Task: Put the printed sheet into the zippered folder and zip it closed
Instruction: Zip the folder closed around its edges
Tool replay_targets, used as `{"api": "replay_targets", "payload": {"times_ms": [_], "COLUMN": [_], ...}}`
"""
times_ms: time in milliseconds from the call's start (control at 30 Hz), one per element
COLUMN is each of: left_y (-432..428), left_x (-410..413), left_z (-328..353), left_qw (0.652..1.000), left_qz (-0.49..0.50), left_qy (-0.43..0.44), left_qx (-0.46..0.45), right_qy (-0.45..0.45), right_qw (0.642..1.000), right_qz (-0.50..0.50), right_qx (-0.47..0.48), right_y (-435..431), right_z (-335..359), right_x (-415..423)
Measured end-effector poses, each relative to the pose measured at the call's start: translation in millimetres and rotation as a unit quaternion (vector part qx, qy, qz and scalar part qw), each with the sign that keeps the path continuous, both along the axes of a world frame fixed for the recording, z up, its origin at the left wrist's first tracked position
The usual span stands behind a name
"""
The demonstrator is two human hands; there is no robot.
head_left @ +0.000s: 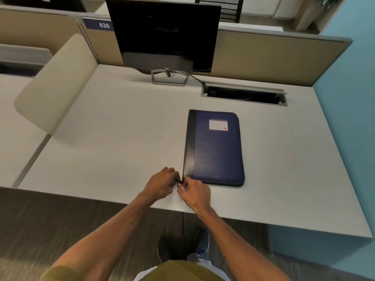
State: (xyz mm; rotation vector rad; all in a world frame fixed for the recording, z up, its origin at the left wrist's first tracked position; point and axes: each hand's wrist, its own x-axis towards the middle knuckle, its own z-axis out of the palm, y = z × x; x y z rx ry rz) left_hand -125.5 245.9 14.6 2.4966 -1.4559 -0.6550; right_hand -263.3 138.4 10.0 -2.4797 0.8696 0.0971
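A dark blue zippered folder (217, 151) with a black spine strip and a white label lies flat and closed on the pale desk (113, 138). Both hands meet at its near left corner. My left hand (162, 184) pinches a small black zipper pull at that corner. My right hand (194, 192) is shut beside it, fingertips on the same corner of the folder. No printed sheet is visible anywhere on the desk.
A dark monitor (164, 35) on a metal stand sits at the back of the desk. An open cable hatch (243, 94) lies behind the folder. A beige chair back (56, 84) stands at the left. Partition panels enclose the desk.
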Motion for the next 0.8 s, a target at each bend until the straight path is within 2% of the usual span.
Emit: {"api": "replay_targets", "payload": {"times_ms": [333,800], "left_y": [8.6,-0.4], "left_x": [-3.5,-8.0], "left_z": [-1.1,0.3], "left_qw": [1.000,0.997], "left_qz": [0.003,0.009], "left_qy": [0.002,-0.071], "left_qx": [-0.011,0.022], "right_qy": [0.002,0.004], "right_qw": [0.997,0.994], "right_qz": [-0.072,-0.105], "right_qx": [0.003,-0.021], "right_y": [24.6,25.2], "right_z": [-0.4,-4.8], "right_x": [2.8,4.1]}}
